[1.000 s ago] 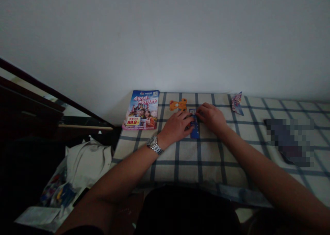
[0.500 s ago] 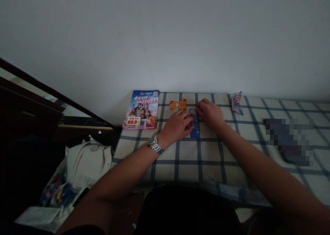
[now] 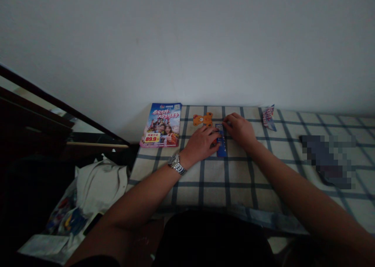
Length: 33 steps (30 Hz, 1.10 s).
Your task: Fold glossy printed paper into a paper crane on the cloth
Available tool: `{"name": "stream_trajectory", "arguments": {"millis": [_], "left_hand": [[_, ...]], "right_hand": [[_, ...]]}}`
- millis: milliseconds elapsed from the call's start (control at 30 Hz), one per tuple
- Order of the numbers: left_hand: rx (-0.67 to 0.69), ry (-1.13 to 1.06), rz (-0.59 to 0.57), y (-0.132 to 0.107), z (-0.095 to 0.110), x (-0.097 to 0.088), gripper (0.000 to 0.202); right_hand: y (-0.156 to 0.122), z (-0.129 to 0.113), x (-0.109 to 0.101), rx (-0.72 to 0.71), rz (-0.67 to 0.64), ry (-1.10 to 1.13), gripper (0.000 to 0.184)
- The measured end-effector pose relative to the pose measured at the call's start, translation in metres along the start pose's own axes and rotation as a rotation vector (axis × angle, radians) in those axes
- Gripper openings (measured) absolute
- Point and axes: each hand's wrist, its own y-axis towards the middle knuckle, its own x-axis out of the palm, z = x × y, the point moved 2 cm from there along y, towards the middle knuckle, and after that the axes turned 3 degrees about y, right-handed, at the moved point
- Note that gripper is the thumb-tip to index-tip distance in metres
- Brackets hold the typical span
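A narrow folded strip of blue printed paper (image 3: 222, 146) lies on the checked cloth (image 3: 234, 181) in front of me. My left hand (image 3: 200, 144), with a metal watch on its wrist, lies flat on the strip's left side, fingers stretched over it. My right hand (image 3: 239, 129) has its fingers curled, the tips pressing on the strip's far end. Just beyond the hands sits a small orange bear-shaped cutout (image 3: 203, 119).
A colourful printed flyer (image 3: 161, 124) lies at the cloth's far left corner. A small folded paper piece (image 3: 268, 116) stands at the far right near the white wall. A blurred dark patch (image 3: 328, 157) sits to the right. Left of the cloth, pale fabric and clutter (image 3: 96, 181) lie lower down.
My right hand has slid a little farther along the blue strip toward its far end. The left hand stays put.
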Motion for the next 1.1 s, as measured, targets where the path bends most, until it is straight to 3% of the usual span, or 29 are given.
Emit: {"name": "stream_trajectory", "arguments": {"millis": [133,267,500,1100], "left_hand": [[-0.002,0.002,-0.004,0.000,0.000,0.000,0.029],[-0.003,0.005,0.000,0.000,0.000,-0.001,0.030],[0.007,0.010,-0.010,0.000,-0.001,-0.001,0.029],[0.033,0.005,-0.031,0.000,-0.002,-0.004,0.034]], "right_hand": [[-0.010,0.003,-0.004,-0.061,-0.004,0.125,0.015],[-0.024,0.005,-0.001,-0.233,-0.042,0.224,0.020],[-0.039,0.009,0.008,-0.376,0.013,0.221,0.024],[-0.041,0.015,0.011,-0.268,0.017,0.362,0.026]]}}
